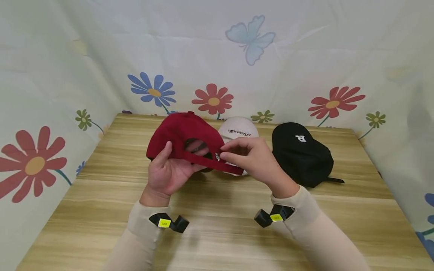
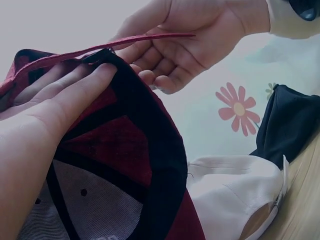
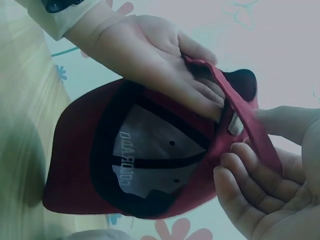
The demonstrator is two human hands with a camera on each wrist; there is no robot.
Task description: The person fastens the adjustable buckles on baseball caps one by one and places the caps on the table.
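Observation:
A red baseball cap is held up over the table, its back opening facing me. My left hand grips it from the left, thumb on the outside and fingers inside the band, as the left wrist view shows. The cap's red strap runs across the opening, its loose end sticking out to the right. At the small metal buckle, my right hand has its thumb and fingertips curled about the strap. Its exact hold is partly hidden. Inside the cap, pale lettering shows on the lining.
A white cap marked COLORADO lies behind the red one, partly covered by it and my right hand. On the right lies a black cap with a white R. The wooden table meets a floral cloth backdrop.

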